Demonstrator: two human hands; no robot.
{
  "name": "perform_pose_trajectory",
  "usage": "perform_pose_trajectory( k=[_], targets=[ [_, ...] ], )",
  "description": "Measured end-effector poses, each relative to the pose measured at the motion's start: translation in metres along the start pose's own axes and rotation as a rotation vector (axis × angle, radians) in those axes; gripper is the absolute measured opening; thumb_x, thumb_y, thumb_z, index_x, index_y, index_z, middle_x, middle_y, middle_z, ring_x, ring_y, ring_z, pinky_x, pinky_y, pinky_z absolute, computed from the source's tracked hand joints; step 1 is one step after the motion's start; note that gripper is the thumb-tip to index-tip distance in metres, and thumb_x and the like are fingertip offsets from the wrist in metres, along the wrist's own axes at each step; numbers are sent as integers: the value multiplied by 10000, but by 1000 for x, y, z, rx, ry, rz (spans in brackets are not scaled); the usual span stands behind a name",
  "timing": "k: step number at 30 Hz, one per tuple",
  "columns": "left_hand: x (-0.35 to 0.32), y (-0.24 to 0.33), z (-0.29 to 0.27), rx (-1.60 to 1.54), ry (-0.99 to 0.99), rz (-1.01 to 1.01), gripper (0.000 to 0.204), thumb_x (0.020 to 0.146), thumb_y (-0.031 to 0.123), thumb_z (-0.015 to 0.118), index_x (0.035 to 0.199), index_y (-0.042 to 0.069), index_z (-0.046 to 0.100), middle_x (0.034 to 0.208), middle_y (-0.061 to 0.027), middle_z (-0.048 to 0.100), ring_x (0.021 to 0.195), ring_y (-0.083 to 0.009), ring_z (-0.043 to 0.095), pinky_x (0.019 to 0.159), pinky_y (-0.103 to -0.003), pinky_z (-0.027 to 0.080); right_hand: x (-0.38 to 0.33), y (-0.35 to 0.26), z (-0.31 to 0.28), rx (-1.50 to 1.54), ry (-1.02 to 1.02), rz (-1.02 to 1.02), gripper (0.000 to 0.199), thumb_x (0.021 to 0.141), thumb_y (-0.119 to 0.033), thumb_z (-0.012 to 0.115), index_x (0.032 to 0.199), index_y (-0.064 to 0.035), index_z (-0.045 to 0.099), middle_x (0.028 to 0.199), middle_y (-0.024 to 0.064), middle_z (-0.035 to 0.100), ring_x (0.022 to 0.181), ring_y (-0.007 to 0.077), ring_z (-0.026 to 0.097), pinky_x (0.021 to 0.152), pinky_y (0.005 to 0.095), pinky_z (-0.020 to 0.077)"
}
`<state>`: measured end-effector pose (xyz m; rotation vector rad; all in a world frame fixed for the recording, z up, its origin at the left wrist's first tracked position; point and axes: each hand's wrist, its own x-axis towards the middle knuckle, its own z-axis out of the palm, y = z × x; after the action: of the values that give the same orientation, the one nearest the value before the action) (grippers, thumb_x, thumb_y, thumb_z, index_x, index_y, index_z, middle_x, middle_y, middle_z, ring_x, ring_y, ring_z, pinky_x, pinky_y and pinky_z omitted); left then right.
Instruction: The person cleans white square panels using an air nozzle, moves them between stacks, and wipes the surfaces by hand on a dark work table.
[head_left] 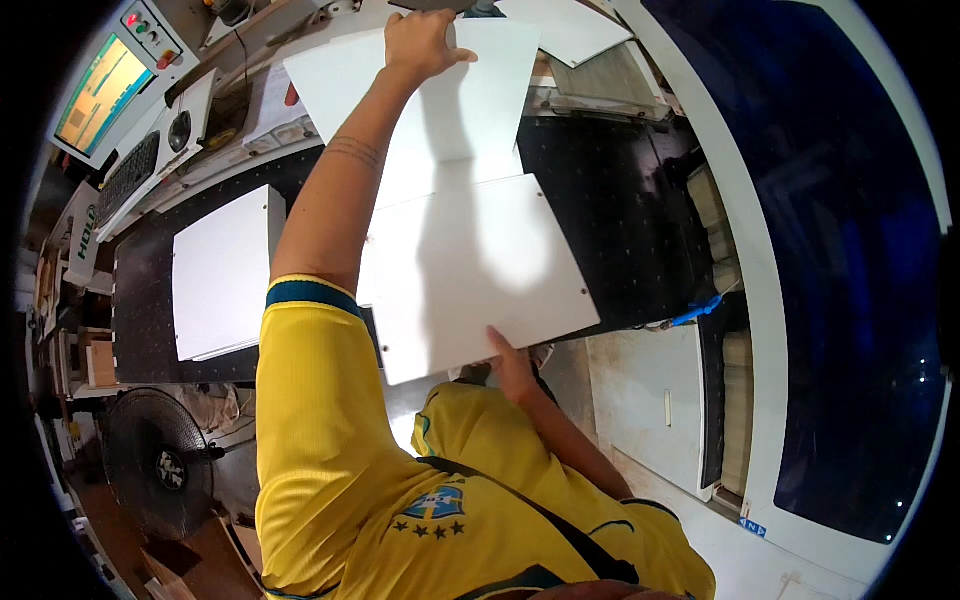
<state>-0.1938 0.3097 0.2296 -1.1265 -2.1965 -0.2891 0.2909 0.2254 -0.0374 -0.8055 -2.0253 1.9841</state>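
The black bed (pixel 620 220) carries the work. Over it, two white panels are in hand, so this looks like the lifting or sorting step; any next move calls for keeping both boards level and clear of each other. The far panel (pixel 450 90) lies at the bed's back edge, and the left hand (pixel 420 42) closes over its far rim. The near panel (pixel 470 270) overhangs the bed's front edge, where the right hand (pixel 512 362) clasps its near edge. A third panel (pixel 222 270) rests on the bed's left.
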Motion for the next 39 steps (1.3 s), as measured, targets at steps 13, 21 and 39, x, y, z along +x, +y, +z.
perform_pose_trajectory(
  k=[13,21,39],
  targets=[
    [-4,11,-5,1,39,37,852,692,736,846,1275,125,736,1068,-111,798,1031,-287,745,987,-512,490,13,26,21,232,-719,251,371,1065,-325,668,1335,-70,683,1043,29,735,959,121,675,869,312,542],
    [-32,38,-42,1,140,53,831,709,889,730,934,93,814,795,-116,768,634,-225,707,586,-373,536,-60,25,-134,97,-199,276,496,1066,-295,674,1487,-53,574,1230,117,719,1172,209,677,1023,360,535],
    [25,254,-62,-349,384,486,719,664,831,801,730,118,743,641,-42,672,546,-224,638,510,-329,487,-65,16,-264,212,288,190,496,1054,-266,701,1465,-15,583,1123,62,720,1040,162,680,925,331,544]
  ],
)
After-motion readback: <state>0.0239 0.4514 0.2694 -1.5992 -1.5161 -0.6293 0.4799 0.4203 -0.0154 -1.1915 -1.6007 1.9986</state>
